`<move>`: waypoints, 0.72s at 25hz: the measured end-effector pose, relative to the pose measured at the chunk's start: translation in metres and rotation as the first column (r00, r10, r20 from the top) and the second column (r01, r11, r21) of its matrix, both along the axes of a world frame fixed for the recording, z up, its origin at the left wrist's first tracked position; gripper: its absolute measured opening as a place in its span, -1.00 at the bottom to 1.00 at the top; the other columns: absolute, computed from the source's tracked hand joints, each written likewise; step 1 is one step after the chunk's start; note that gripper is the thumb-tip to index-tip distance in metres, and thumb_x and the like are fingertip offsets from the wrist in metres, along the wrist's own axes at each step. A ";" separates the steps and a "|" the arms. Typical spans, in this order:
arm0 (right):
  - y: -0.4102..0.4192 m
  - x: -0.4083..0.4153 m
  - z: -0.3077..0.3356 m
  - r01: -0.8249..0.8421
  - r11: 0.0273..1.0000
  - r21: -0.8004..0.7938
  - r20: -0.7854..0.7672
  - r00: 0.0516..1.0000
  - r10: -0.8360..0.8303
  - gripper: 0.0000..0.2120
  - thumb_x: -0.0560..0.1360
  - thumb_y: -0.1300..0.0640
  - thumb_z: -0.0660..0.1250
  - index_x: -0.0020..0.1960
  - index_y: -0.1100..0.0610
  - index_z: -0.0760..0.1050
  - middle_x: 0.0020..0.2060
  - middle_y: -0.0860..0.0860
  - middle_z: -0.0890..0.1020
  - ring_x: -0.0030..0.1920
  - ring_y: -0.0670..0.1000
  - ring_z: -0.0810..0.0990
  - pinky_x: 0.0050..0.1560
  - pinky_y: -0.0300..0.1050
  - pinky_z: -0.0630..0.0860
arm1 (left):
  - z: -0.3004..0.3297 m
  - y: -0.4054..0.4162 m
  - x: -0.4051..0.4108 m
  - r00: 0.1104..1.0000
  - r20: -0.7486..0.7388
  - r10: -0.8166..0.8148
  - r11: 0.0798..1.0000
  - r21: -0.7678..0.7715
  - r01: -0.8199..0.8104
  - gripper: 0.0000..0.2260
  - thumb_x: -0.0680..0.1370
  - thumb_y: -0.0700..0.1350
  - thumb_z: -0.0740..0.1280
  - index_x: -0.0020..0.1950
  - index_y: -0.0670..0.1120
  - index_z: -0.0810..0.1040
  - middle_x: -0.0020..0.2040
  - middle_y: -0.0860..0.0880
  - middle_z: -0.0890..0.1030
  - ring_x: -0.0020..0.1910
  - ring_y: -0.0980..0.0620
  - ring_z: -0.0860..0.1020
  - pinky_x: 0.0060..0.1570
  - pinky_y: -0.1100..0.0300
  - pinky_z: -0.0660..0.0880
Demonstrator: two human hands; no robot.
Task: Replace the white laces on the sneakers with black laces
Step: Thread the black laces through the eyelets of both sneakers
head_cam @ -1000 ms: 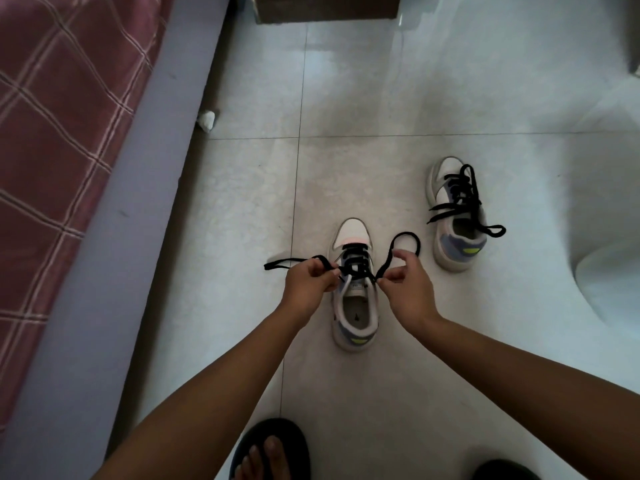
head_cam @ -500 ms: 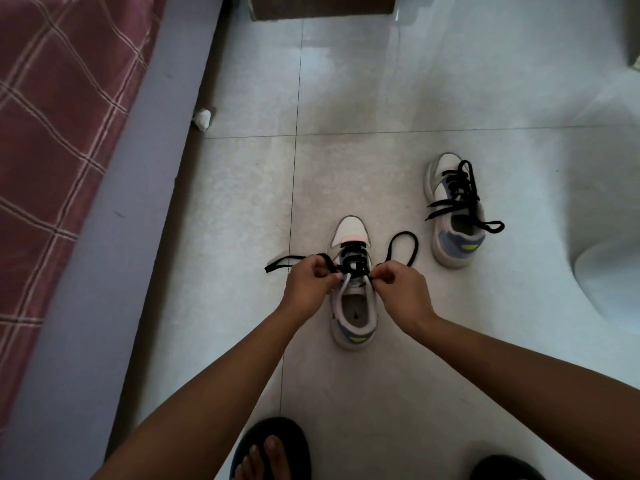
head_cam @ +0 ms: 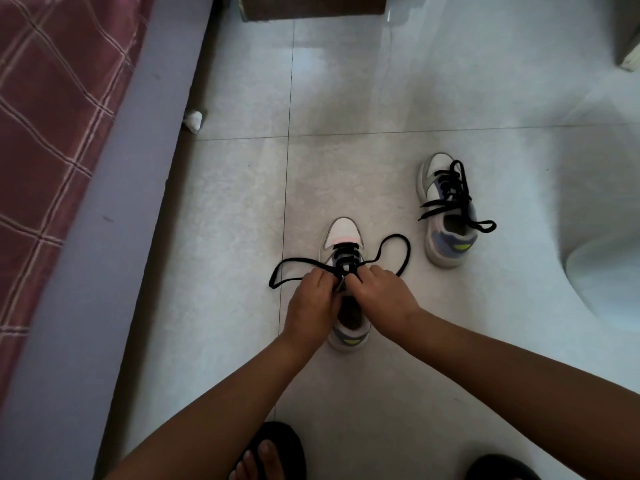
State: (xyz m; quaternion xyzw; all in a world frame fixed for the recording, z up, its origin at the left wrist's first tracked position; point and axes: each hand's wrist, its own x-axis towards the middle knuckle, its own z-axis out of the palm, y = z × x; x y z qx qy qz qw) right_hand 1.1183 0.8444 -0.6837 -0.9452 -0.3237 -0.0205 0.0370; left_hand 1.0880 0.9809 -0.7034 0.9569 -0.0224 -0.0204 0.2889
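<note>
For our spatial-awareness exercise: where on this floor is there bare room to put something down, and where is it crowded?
Bare tile lies between the bed edge and the near sneaker, and beyond both shoes toward the cardboard box. It is crowded at the near sneaker, where the left hand and right hand work the black lace, and beside the far sneaker.

The person is wearing no sleeves: both forearms are showing bare down to the left hand (head_cam: 313,306) and right hand (head_cam: 382,294). Black rubber slippers (head_cam: 277,441) are covering the feet at six o'clock.

A plaid bedspread (head_cam: 52,109) flanks tiled floor (head_cam: 346,81); crumpled paper (head_cam: 193,120) nearby.
</note>
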 end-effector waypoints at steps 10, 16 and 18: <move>0.010 0.002 -0.002 -0.100 0.965 -0.242 0.124 0.983 0.133 -0.80 0.11 -0.01 0.56 -0.31 0.02 0.64 -0.31 -0.04 0.61 -0.30 -0.05 0.58 -0.35 -0.19 0.46 | 0.004 -0.006 0.010 0.957 -0.200 0.210 0.931 -0.258 -0.259 -0.84 0.54 -0.15 0.32 0.11 -0.10 0.48 -0.14 0.00 0.56 -0.17 0.05 0.52 -0.23 0.32 0.38; 0.007 0.013 -0.006 -0.097 0.981 0.169 0.006 0.995 0.098 -0.75 0.08 0.33 0.61 -0.34 0.21 0.59 -0.40 0.09 0.57 -0.41 0.07 0.56 -0.44 -0.19 0.49 | 0.002 0.001 0.018 0.899 -0.348 0.264 0.841 -0.374 -0.392 -0.74 0.49 -0.20 0.38 0.07 -0.07 0.34 -0.27 0.10 0.52 -0.29 0.23 0.49 -0.35 0.51 0.39; 0.008 0.012 -0.009 -0.072 0.980 0.184 -0.053 0.995 0.083 -0.74 0.07 0.34 0.62 -0.35 0.21 0.58 -0.42 0.09 0.57 -0.44 0.08 0.56 -0.46 -0.20 0.47 | 0.000 0.001 0.019 0.870 -0.397 0.291 0.805 -0.390 -0.447 -0.74 0.47 -0.20 0.39 0.06 -0.06 0.35 -0.26 0.08 0.51 -0.29 0.22 0.49 -0.37 0.54 0.38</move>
